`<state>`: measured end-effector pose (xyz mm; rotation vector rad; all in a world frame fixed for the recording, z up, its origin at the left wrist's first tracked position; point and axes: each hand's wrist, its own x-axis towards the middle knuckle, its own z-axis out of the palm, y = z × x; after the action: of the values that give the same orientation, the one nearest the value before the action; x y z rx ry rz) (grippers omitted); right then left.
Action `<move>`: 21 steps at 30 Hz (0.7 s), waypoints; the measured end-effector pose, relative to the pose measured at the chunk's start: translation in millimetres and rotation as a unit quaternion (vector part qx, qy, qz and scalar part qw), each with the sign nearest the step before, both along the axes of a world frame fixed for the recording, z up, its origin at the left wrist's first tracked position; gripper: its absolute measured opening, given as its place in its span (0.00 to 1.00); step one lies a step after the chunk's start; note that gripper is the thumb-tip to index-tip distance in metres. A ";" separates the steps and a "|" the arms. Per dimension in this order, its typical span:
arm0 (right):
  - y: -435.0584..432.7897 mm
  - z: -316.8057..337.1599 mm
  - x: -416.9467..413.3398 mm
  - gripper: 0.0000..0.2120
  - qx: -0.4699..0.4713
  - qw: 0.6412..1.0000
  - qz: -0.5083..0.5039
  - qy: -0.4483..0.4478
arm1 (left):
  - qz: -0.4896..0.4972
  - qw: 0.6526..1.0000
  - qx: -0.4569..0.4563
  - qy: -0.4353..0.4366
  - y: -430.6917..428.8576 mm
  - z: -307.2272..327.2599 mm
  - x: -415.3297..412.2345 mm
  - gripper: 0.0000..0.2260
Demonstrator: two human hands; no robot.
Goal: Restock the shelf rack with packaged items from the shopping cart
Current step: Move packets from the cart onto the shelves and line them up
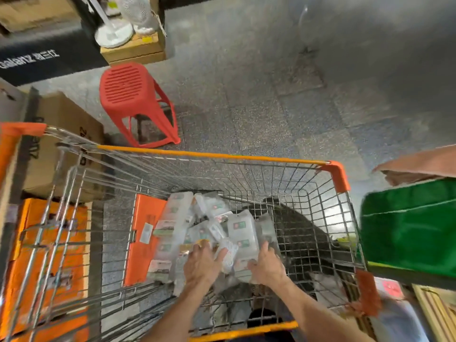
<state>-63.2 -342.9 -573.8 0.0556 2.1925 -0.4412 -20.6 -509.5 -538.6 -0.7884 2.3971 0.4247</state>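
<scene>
Packaged items (243,230) heaped in the orange-trimmed shopping cart (336,176), both hands on the pile.
Left hand (203,264) lies on the packets, grip apart, fingers spread; right hand (267,266) meets a white packet's lower edge, its grip too blurred to tell. Red stool (133,95) beyond.

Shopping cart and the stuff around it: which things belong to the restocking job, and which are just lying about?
For the job: shopping cart, packaged items inside it, left hand and right hand, both on the packets.

Lying about: red stool, cardboard box, white fan, green box.
</scene>
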 end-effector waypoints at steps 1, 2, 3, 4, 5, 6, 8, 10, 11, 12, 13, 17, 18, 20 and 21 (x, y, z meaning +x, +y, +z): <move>2.7 8.4 1.7 0.35 -0.005 1.000 -0.017 0.018 | -0.011 1.000 0.007 0.009 -1.1 7.0 -1.2 0.30; 3.9 14.1 1.3 0.32 -0.011 0.999 -0.023 0.030 | -0.014 1.000 0.015 0.018 -3.9 9.2 -2.0 0.30; 7.8 25.0 1.9 0.30 -0.016 0.998 -0.032 0.048 | -0.034 0.999 0.022 0.027 -4.6 16.7 -4.6 0.29; 12.8 37.3 2.5 0.30 -0.019 0.997 -0.046 0.063 | -0.058 0.997 0.026 0.039 -4.2 24.2 -8.2 0.27; 14.9 45.1 1.7 0.30 -0.027 0.995 -0.053 0.076 | -0.067 0.996 0.032 0.041 -6.3 27.7 -12.2 0.27; 21.0 58.9 5.5 0.30 -0.032 0.992 -0.070 0.103 | -0.087 0.994 0.046 0.053 -4.2 38.0 -15.9 0.26; 36.9 94.0 17.4 0.30 -0.027 0.980 -0.113 0.163 | -0.159 0.981 0.077 0.085 6.0 63.2 -27.9 0.25; 53.8 124.3 28.7 0.29 -0.023 0.964 -0.141 0.225 | -0.217 0.960 0.105 0.144 19.1 91.3 -43.7 0.23; 64.5 142.9 40.3 0.28 -0.022 0.953 -0.157 0.259 | -0.261 0.941 0.115 0.182 29.2 108.7 -47.6 0.22; 78.4 163.8 52.6 0.26 -0.021 0.941 -0.177 0.286 | -0.310 0.917 0.124 0.219 44.6 128.5 -51.9 0.22; 88.3 179.9 61.8 0.25 -0.021 0.933 -0.189 0.306 | -0.348 0.896 0.130 0.244 56.6 142.7 -55.9 0.22; 143.8 242.5 108.6 0.21 0.039 0.887 -0.257 0.381 | -0.481 0.793 0.180 0.328 135.7 206.9 -51.2 0.20; 159.7 255.2 124.2 0.21 0.048 0.871 -0.280 0.401 | -0.509 0.766 0.196 0.341 159.7 221.1 -43.6 0.20; 190.9 273.4 149.1 0.19 0.061 0.844 -0.325 0.422 | -0.554 0.721 0.214 0.358 204.3 243.5 -26.9 0.20; 211.1 285.3 167.9 0.17 0.082 0.828 -0.357 0.425 | -0.581 0.693 0.223 0.364 233.8 253.3 -15.8 0.20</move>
<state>104.8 -131.7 -288.5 0.9706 3.0513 -0.7930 -36.4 -275.7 -285.3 1.3512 2.6581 0.7733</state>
